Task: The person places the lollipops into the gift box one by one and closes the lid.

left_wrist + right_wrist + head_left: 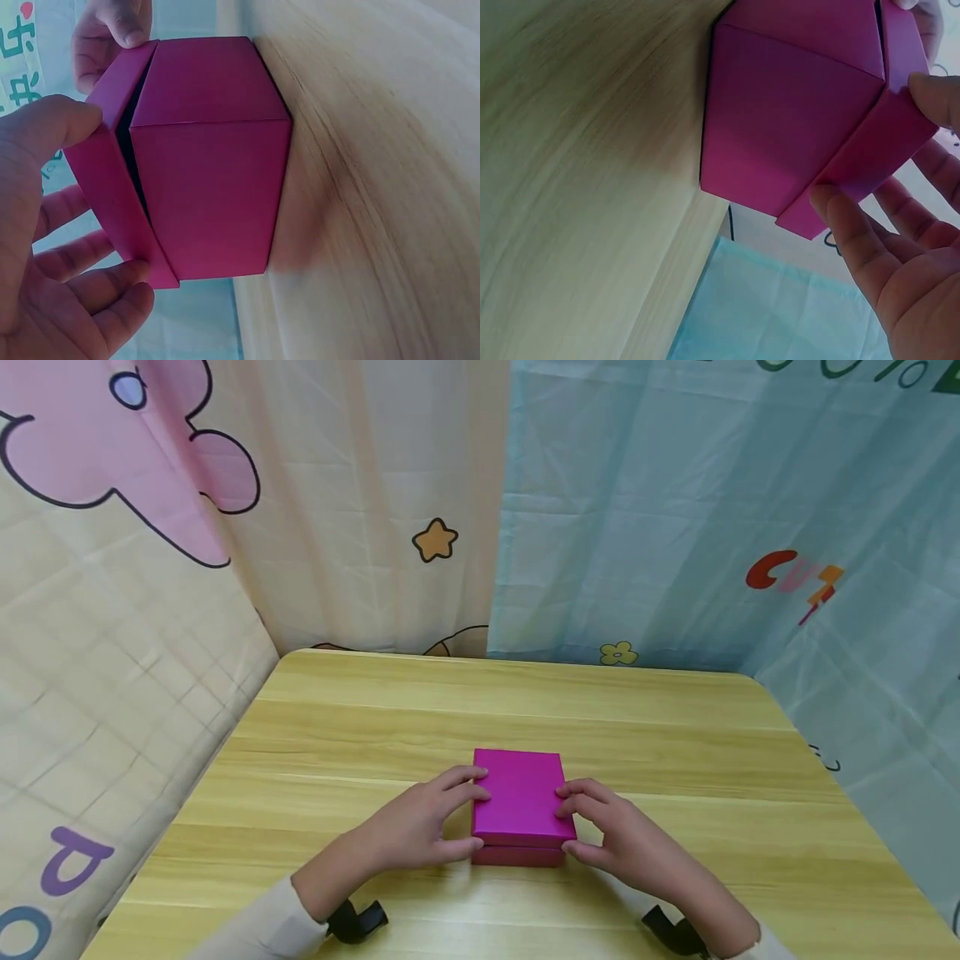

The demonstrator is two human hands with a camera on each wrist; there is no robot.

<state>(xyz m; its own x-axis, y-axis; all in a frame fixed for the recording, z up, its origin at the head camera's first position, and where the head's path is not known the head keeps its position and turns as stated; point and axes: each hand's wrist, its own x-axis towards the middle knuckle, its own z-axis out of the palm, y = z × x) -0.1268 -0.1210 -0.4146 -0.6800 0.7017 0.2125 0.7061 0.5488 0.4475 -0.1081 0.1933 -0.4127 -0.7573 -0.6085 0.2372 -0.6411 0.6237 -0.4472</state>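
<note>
A magenta box (517, 857) stands on the wooden table, its lid (519, 793) on top. The lid sits tilted: a dark gap shows along the near side, while the far end still meets the box body (214, 195). My left hand (423, 818) holds the lid's left side, thumb at the near corner and fingers farther back. On the opposite side my right hand (611, 827) pinches the lid in the same manner, its thumb at the near right corner. In the right wrist view, the fingers (855, 232) touch the lid's rim. The box's inside is hidden.
The light wooden table (360, 718) spreads around the box. Behind it hang printed curtains, a cream one (360, 527) on the left and a light blue one (637, 527) on the right. A black strap (356, 922) shows at the left wrist, another (671, 931) at the right.
</note>
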